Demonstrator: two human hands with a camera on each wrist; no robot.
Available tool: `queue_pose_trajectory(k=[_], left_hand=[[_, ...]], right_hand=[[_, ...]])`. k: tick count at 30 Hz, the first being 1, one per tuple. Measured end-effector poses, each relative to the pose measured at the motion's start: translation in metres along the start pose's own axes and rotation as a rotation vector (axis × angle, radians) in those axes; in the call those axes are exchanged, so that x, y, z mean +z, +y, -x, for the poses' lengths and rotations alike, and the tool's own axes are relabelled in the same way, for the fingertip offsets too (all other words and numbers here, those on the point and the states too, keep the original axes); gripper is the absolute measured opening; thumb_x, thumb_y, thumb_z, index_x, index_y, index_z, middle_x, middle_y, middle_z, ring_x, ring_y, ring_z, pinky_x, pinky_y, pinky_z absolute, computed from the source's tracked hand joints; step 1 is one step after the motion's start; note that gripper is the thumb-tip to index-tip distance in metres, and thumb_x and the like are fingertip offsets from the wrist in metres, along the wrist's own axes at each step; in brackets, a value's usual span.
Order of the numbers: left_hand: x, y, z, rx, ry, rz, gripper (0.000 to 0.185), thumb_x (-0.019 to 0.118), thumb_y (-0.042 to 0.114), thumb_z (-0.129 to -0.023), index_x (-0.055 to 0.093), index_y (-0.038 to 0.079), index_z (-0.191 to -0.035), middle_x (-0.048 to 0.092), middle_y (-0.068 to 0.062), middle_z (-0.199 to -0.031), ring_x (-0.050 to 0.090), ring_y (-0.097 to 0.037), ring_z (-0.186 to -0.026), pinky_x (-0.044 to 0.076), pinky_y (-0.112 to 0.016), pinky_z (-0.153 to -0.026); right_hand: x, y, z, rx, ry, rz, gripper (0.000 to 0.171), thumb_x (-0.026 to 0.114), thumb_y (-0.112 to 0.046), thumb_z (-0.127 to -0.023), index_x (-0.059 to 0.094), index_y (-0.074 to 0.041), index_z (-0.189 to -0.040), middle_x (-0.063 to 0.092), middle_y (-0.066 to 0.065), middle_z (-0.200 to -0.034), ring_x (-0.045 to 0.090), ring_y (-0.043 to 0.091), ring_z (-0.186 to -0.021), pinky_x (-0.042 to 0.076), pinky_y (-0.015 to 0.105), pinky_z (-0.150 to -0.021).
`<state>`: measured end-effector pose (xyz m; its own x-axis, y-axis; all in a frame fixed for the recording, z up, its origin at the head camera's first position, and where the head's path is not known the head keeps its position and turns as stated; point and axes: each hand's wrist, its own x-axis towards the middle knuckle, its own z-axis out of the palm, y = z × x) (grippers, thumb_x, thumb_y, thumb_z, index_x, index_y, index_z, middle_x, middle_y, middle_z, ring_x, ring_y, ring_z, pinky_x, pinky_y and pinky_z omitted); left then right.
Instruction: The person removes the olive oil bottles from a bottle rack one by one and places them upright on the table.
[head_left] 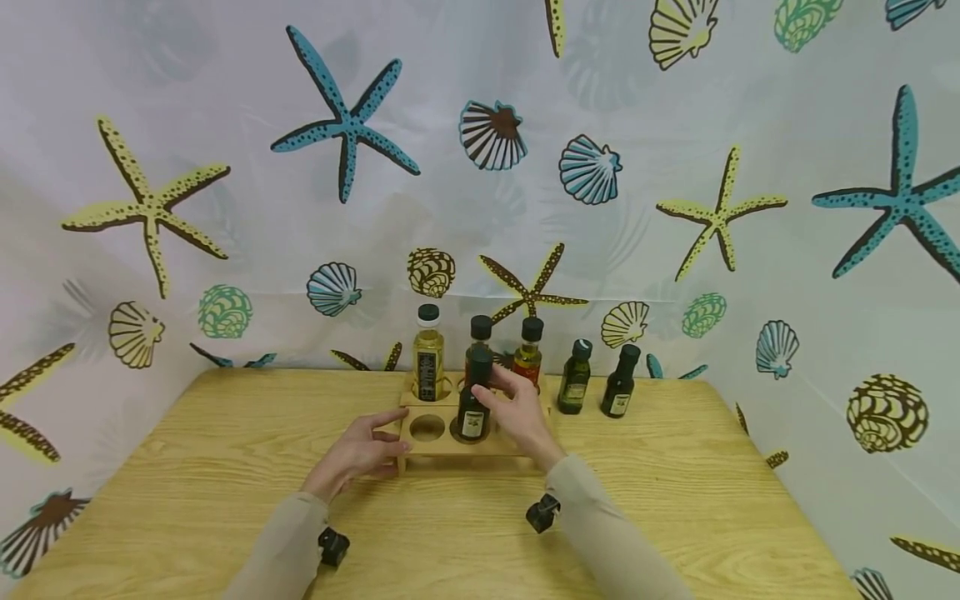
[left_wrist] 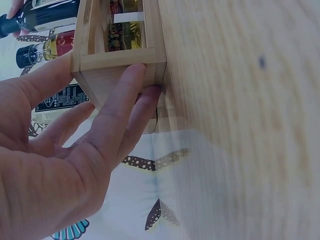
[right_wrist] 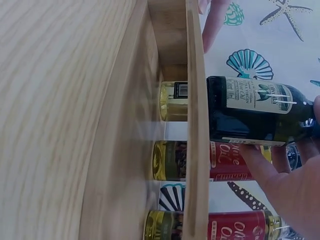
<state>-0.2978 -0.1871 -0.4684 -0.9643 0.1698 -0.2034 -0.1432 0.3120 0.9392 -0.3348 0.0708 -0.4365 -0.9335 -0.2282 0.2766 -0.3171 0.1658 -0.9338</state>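
A wooden bottle rack (head_left: 438, 448) stands mid-table with several oil bottles in it. My right hand (head_left: 501, 393) grips a dark green oil bottle (head_left: 472, 408) near its cap, at the front middle hole. In the right wrist view this bottle (right_wrist: 255, 110) has its base level with the rack's top board (right_wrist: 195, 50), and my fingers (right_wrist: 285, 185) curl round it. My left hand (head_left: 396, 433) rests on the rack's front left corner, thumb on top. In the left wrist view straight fingers (left_wrist: 125, 100) press on that corner (left_wrist: 120, 57).
In the back row stand a pale yellow bottle (head_left: 428, 354) and two red-labelled ones (head_left: 529, 354). The front left hole (head_left: 427, 427) holds nothing. Two dark green bottles (head_left: 575, 379) (head_left: 620, 383) stand on the table right of the rack. A patterned curtain hangs behind.
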Motion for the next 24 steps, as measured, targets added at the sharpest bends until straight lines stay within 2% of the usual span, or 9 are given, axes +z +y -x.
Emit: queue_pose_trajectory(k=[8,13,16,20,24], left_hand=[[0.001,-0.001,-0.001,-0.014,0.013,0.007,0.068,0.067,0.011,-0.094,0.036,0.017,-0.154,0.043,-0.033,-0.143,0.057,-0.04,-0.121,0.059,-0.046,-0.085],[0.0,-0.001,-0.001,-0.014,0.016,0.006,0.067,0.067,0.01,-0.093,0.037,0.017,-0.153,0.042,-0.033,-0.143,0.054,-0.042,-0.124,0.059,-0.047,-0.085],[0.0,0.0,0.0,-0.013,0.011,0.008,0.068,0.067,0.011,-0.093,0.036,0.017,-0.153,0.042,-0.033,-0.144,0.053,-0.043,-0.125,0.058,-0.047,-0.085],[0.0,0.001,0.0,-0.011,0.01,0.003,0.068,0.066,0.011,-0.094,0.036,0.017,-0.154,0.042,-0.033,-0.144,0.054,-0.042,-0.125,0.059,-0.047,-0.085],[0.0,0.001,0.0,-0.014,0.015,0.0,0.067,0.066,0.011,-0.094,0.036,0.017,-0.153,0.043,-0.033,-0.143,0.057,-0.041,-0.122,0.059,-0.046,-0.084]], right_hand=[[-0.008,0.0,0.002,-0.024,0.005,-0.027,0.047,0.064,-0.02,-0.097,0.054,-0.009,-0.141,0.061,0.014,-0.135,0.056,0.03,-0.125,0.043,0.051,-0.107],[-0.017,-0.026,0.012,-0.024,0.015,0.017,0.047,0.061,-0.014,-0.098,0.051,-0.001,-0.142,0.059,0.02,-0.135,0.055,0.035,-0.124,0.045,0.05,-0.105],[-0.023,-0.035,0.018,-0.004,0.028,0.02,0.047,0.06,-0.013,-0.099,0.049,-0.001,-0.143,0.059,0.021,-0.135,0.056,0.036,-0.123,0.045,0.05,-0.105],[-0.032,-0.016,0.013,0.007,0.049,0.005,0.047,0.061,-0.019,-0.098,0.051,-0.008,-0.143,0.061,0.016,-0.133,0.058,0.032,-0.119,0.046,0.05,-0.104],[-0.043,0.005,0.004,-0.027,0.048,-0.009,0.044,0.061,-0.022,-0.099,0.055,-0.012,-0.141,0.062,0.014,-0.132,0.057,0.029,-0.121,0.045,0.051,-0.105]])
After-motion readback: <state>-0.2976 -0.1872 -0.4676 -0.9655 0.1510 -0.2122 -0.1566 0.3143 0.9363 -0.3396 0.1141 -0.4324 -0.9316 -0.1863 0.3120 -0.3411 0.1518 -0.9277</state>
